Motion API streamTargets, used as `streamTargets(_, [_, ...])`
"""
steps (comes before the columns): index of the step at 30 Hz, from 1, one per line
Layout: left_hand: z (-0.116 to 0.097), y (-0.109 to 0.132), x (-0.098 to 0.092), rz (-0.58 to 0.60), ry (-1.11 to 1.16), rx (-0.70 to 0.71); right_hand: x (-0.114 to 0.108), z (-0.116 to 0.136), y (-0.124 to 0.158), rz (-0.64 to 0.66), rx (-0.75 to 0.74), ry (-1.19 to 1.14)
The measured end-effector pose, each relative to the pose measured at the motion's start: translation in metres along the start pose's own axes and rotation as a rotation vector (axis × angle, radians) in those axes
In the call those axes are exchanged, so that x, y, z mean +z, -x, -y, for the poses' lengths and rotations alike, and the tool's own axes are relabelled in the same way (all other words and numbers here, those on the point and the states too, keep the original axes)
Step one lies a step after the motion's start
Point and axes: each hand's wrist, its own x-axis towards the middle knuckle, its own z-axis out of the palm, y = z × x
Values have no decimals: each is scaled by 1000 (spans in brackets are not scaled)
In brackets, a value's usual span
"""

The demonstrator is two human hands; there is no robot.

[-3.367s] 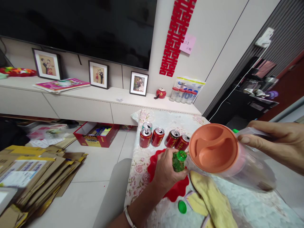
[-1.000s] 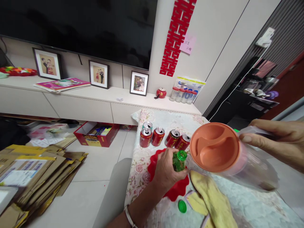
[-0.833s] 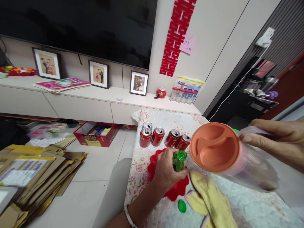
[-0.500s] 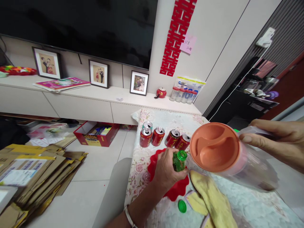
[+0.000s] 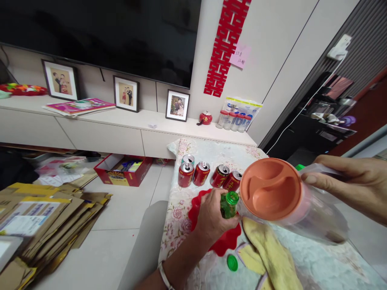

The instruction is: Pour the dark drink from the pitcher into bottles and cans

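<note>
My left hand [image 5: 213,215] is wrapped round a small green bottle [image 5: 229,205] whose mouth is uncapped and faces up. Beneath that hand lies a red scalloped tray [image 5: 222,243]. My right hand [image 5: 353,183] grips the handle of a clear plastic pitcher [image 5: 320,215], tilted so that its orange lid [image 5: 271,188] leans toward the bottle. The lid's edge is close beside the bottle mouth; whether liquid runs out cannot be seen. A green cap [image 5: 232,262] rests on the tablecloth near a yellow cloth [image 5: 269,253].
Several opened drink cans, among them a red can [image 5: 201,173], stand at the table's far left on the floral tablecloth [image 5: 178,213]. Behind them, a white cabinet [image 5: 127,117] carries framed photos and lidded glass jars [image 5: 232,121]. Flattened cardboard [image 5: 60,225] and a red box [image 5: 122,177] lie on the floor.
The pitcher in my right hand has shifted slightly left, its lid a little nearer the green bottle. My left hand and the bottle have stayed almost still.
</note>
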Motion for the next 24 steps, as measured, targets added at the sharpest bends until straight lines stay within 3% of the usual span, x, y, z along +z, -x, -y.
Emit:
streamTargets(3, [1,0,0,-9,-2,5,5,3,1,126,-45,-12])
streamTargets(11, [7,-1,6,-45,3,62,17,-3,10,53,79,-86])
streamTargets(15, [7,-1,5,-40,44,58,29,-18,19,29,218,-270])
streamTargets(19, [5,-1,3,-39,38,42,44,-39,27,-129,363,-653])
streamTargets(24, [10,-1,6,-69,-3,30,59,-68,33,-382,390,-847])
